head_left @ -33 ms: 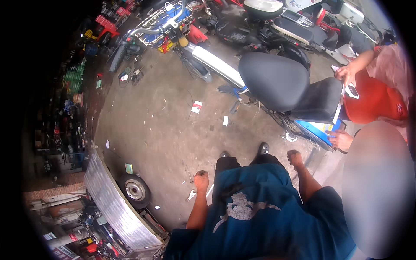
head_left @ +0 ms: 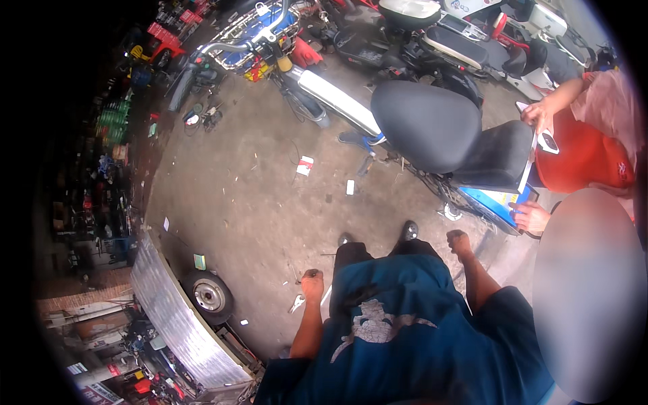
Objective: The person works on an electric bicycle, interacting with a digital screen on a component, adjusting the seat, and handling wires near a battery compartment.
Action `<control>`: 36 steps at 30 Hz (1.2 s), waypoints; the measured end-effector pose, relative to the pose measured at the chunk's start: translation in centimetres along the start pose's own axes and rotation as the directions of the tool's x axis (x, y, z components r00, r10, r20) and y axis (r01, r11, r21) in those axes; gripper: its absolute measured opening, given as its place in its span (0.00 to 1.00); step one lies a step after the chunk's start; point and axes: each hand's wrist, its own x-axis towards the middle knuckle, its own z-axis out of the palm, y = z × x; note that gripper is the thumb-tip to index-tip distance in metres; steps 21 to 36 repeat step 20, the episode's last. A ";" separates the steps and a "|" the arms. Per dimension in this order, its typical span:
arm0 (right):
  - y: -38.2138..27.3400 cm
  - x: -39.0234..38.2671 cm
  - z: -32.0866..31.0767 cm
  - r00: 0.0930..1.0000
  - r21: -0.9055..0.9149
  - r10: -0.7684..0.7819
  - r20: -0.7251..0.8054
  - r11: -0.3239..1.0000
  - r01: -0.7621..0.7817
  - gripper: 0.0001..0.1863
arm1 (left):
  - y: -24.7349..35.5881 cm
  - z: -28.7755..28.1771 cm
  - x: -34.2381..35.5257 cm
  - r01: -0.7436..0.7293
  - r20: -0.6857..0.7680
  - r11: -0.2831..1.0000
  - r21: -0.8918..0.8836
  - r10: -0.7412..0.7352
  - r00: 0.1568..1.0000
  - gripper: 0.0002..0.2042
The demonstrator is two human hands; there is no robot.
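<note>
My left hand hangs low beside my left leg, its fingers curled closed. A small dark spot shows at the fingers, and what they hold, if anything, I cannot make out. Below it on the floor lies a pale tool, too small to name for certain. My right hand is a loose fist at my right side, with nothing visible in it. It is nearest to the rear of an electric bike with a black seat, and touches nothing. Another person's hands rest on the bike's rear and on a blue panel under the seat.
A small wheel with a tyre lies by a ribbed metal sheet at the left. A red-and-white packet and a white card-like piece lie on the concrete floor. Parked scooters line the back; shelves of parts stand left.
</note>
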 end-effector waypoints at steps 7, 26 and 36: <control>-3.9 1.0 1.7 0.989 -0.052 -0.033 -0.144 0.998 0.026 0.18 | -3.2 -3.7 -0.1 -0.132 0.285 0.991 0.009 0.124 0.951 0.04; 6.8 -10.6 4.9 0.903 0.152 0.374 -0.212 0.925 -0.348 0.22 | 11.1 -0.9 9.9 -0.090 0.312 0.996 -0.003 0.086 0.946 0.08; 6.8 -10.6 4.9 0.903 0.152 0.374 -0.212 0.925 -0.348 0.22 | 11.1 -0.9 9.9 -0.090 0.312 0.996 -0.003 0.086 0.946 0.08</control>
